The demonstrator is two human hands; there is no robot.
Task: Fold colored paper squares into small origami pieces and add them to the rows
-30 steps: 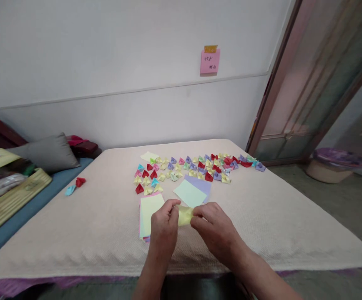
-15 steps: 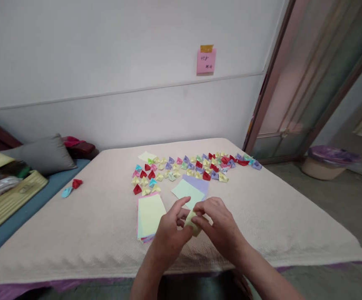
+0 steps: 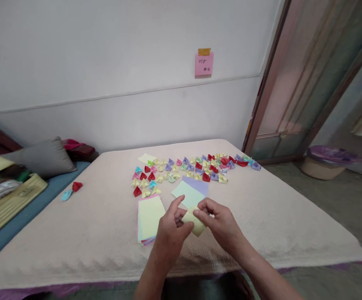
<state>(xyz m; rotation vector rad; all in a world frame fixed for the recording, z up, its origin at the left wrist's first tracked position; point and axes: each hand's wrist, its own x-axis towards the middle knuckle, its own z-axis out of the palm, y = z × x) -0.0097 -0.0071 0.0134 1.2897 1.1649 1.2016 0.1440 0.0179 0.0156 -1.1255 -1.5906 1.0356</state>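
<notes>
A small folded piece of yellow paper (image 3: 197, 224) is held between my two hands above the near part of the table. My left hand (image 3: 173, 227) pinches its left side with the thumb on top, the index finger raised. My right hand (image 3: 220, 218) grips its upper right corner between thumb and fingers. Just beyond lie a pale green sheet (image 3: 187, 194) and a purple sheet (image 3: 199, 185) partly beneath it. Left of my left hand rests a stack of coloured paper (image 3: 150, 218) with a yellow sheet on top.
Rows of small folded paper boats (image 3: 199, 166) in many colours cover the far middle. A yellow sheet (image 3: 146, 158) lies behind them. One red boat (image 3: 77, 186) and one light blue boat (image 3: 66, 194) sit at left. A bin (image 3: 325, 166) stands on the floor at right.
The yellow paper has turned so that more of its flat face shows. My right hand has shifted slightly right, its fingers now at the paper's upper corner. The camera view has tilted slightly.
</notes>
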